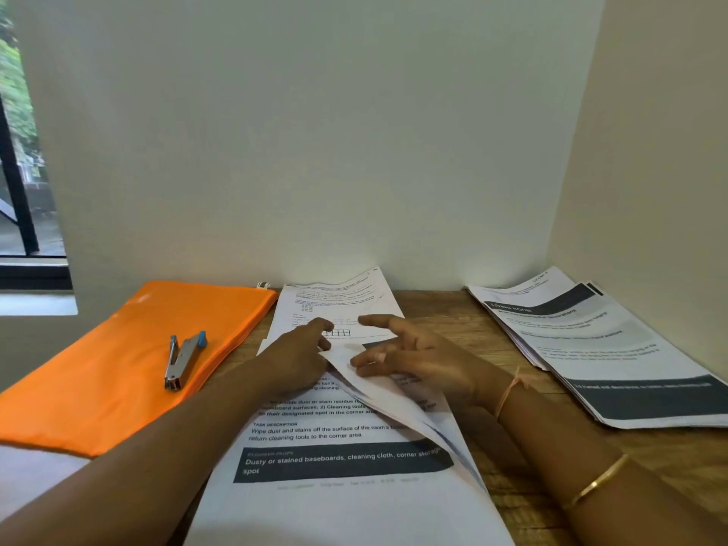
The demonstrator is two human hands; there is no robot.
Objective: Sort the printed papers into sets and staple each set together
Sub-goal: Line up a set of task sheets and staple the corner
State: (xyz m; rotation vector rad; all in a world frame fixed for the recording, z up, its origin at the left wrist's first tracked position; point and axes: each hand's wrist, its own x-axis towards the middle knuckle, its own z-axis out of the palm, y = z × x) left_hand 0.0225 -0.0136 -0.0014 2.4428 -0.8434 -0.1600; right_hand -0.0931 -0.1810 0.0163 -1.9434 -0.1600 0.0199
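White paper corner is pinched in the fingers of the left hand, so the top sheet is peeled up off the middle stack. The right hand is loosely spread, fingertips just resting on that lifted sheet, gripping nothing. Another printed page lies beyond, up against the wall. A second pile is off to the right on the wooden table. The stapler sits well left on an orange pouch, untouched.
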